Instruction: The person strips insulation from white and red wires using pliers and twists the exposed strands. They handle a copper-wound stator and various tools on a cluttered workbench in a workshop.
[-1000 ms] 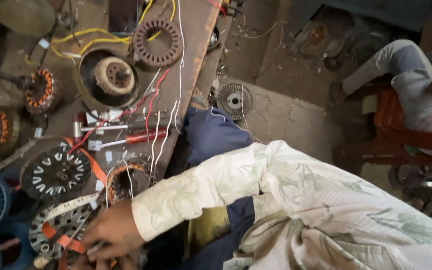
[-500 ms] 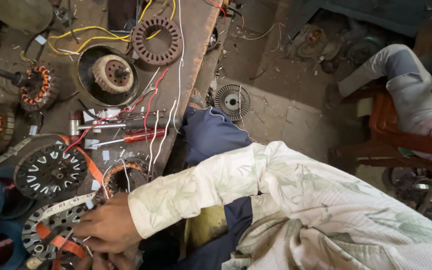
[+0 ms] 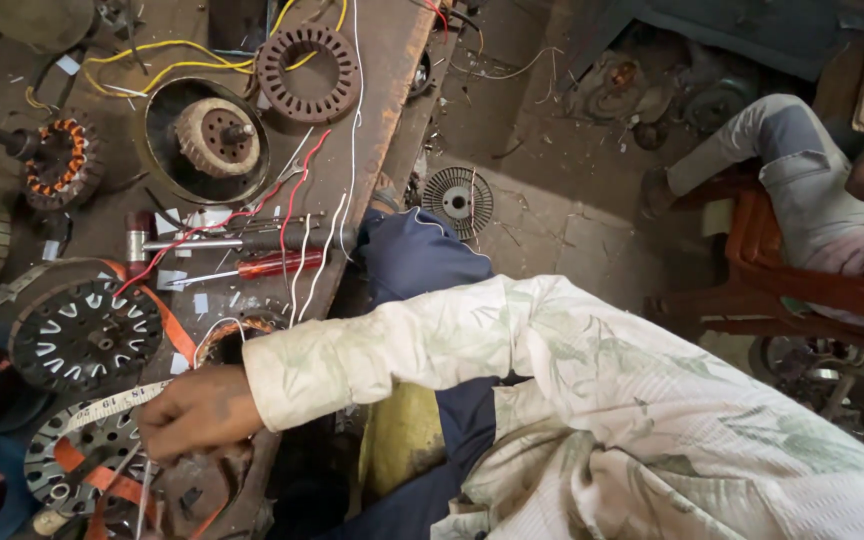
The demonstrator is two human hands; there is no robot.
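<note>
At the near left corner of the bench [image 3: 372,120], a slotted metal end plate [image 3: 82,455] is being worked by the right hand [image 3: 197,410], fingers curled together over it, grip contents indiscernible; steadying appears required next.

Workshop setting: rusty brown metal table [image 3: 392,90], worn and stained; dusty grey concrete floor [image 3: 552,230] littered with wire scraps; red-orange wooden chair [image 3: 782,290] beyond the table's right edge; soft daylight.

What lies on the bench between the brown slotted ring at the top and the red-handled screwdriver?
In the head view, red and white wires and a hammer lie between the slotted ring and the screwdriver.
</note>
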